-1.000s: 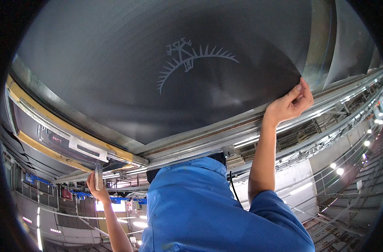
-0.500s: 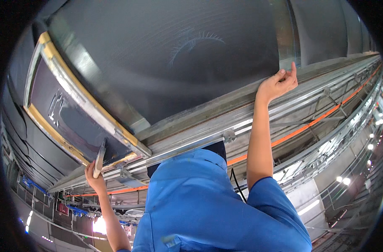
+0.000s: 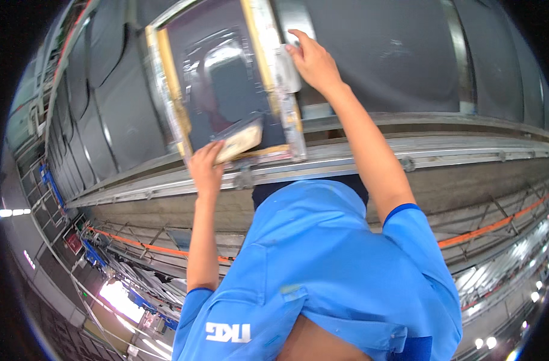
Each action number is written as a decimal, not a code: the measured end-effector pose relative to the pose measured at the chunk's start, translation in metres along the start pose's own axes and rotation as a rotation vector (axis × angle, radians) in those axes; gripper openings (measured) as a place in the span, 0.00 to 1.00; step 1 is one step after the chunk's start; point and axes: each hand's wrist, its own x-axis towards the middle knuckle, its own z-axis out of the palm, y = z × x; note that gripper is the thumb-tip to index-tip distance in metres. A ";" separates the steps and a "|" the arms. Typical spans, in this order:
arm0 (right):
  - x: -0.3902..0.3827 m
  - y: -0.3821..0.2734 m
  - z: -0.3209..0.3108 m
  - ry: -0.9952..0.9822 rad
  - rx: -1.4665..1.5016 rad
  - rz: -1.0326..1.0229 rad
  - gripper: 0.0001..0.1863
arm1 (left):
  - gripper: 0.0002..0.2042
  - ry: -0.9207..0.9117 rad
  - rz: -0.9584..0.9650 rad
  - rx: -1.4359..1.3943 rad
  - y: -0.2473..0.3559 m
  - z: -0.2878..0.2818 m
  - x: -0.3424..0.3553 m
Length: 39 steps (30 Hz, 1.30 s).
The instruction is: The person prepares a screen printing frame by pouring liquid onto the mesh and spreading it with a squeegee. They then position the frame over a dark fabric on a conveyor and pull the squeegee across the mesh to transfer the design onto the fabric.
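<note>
A screen-printing frame (image 3: 166,78) with a yellow taped border and dark mesh lies on a long table. My left hand (image 3: 205,168) grips a squeegee (image 3: 241,141) with a pale wooden handle, its blade resting on the mesh near the frame's lower edge. On the frame's right rail, my right hand (image 3: 313,60) holds the edge with fingers stretched over it. My blue shirt (image 3: 322,271) fills the lower middle of the view.
Dark fabric panels (image 3: 395,48) lie in a row along the table, to the right and to the left (image 3: 115,114) of the frame. A metal rail (image 3: 443,150) runs along the table's near edge. Orange pipes and bright lamps show beyond my shirt.
The view has swung over the table. The frame, earlier off to the left, now lies between my hands. My right hand left the fabric edge for the frame's rail; the squeegee now rests on the mesh.
</note>
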 end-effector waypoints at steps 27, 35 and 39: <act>-0.016 -0.039 0.051 0.362 0.051 0.090 0.13 | 0.24 0.140 0.154 -0.368 -0.074 -0.012 -0.039; -0.016 -0.038 0.072 0.425 0.032 -0.038 0.12 | 0.17 0.327 -0.290 -0.634 -0.100 0.002 -0.044; -0.002 -0.027 0.069 0.330 0.111 0.182 0.12 | 0.18 0.161 -0.287 -0.595 -0.096 -0.013 0.008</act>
